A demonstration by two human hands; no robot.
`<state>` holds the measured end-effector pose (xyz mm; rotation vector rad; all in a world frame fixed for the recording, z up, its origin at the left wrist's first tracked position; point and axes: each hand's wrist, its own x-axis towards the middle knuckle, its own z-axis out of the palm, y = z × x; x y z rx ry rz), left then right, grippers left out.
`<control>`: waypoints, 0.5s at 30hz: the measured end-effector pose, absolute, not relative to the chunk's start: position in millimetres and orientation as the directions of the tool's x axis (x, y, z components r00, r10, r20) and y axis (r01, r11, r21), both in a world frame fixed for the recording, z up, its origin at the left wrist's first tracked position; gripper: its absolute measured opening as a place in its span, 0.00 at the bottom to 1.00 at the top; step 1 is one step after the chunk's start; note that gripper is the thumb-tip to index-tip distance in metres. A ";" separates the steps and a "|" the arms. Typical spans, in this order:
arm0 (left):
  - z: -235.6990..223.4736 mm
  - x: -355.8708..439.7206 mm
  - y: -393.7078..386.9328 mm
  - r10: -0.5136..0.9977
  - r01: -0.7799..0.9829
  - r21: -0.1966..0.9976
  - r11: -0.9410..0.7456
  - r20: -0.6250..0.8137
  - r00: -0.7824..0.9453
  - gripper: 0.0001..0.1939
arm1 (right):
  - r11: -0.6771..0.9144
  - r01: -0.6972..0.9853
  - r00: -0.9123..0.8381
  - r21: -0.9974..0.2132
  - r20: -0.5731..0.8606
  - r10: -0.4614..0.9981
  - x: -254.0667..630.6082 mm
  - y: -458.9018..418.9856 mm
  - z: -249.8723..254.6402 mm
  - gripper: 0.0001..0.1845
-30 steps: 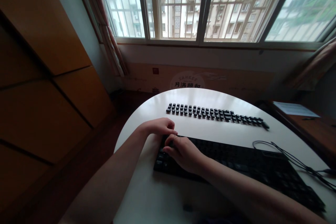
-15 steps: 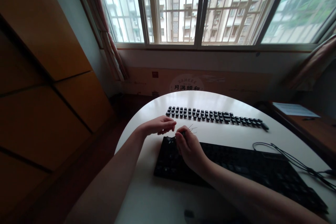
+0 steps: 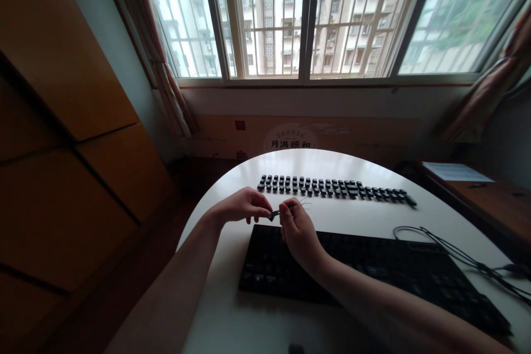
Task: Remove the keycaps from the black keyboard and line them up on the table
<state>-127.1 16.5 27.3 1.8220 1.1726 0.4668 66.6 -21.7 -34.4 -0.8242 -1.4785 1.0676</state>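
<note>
Between thumb and fingers, my left hand (image 3: 243,206) pinches a small black keycap (image 3: 272,216) above the far left corner of a black keyboard (image 3: 373,257). My right hand (image 3: 302,235) is closed round a wire keycap puller (image 3: 291,208); thin wires stick out past its fingers on the far side. The puller's other end meets the keycap between the two hands. Whether the wires still grip the keycap, I cannot tell. Beyond the hands, several loose black keycaps (image 3: 327,188) lie in two rows on the white table (image 3: 232,265).
A black cable (image 3: 452,251) lies looped at the keyboard's far right. One small dark object (image 3: 296,349) sits at the near edge of the view. To the right, a brown desk (image 3: 498,204) holds a sheet of paper (image 3: 458,171). Wooden cabinets (image 3: 108,177) stand left.
The left hand's fingers have closed on a keycap at the puller's end; before, they hovered apart from the right hand. The keycap now shows between the hands. The view has tilted slightly.
</note>
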 end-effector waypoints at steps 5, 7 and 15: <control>30.7 -132.7 16.7 0.878 0.522 0.842 -0.135 -0.143 0.458 0.17 | 0.358 -0.032 -0.146 -0.933 0.359 0.922 66.1 -18.6 -36.0 0.20; 30.1 -139.3 19.8 0.902 0.512 0.847 -0.143 -0.102 0.419 0.17 | 0.350 -0.033 -0.121 -0.936 0.352 0.928 66.6 -17.6 -35.5 0.20; 0.0 -151.6 43.0 0.986 0.613 0.774 -0.159 0.156 0.059 0.17 | 0.349 -0.031 -0.203 -0.937 0.348 0.915 66.9 -24.6 -27.6 0.18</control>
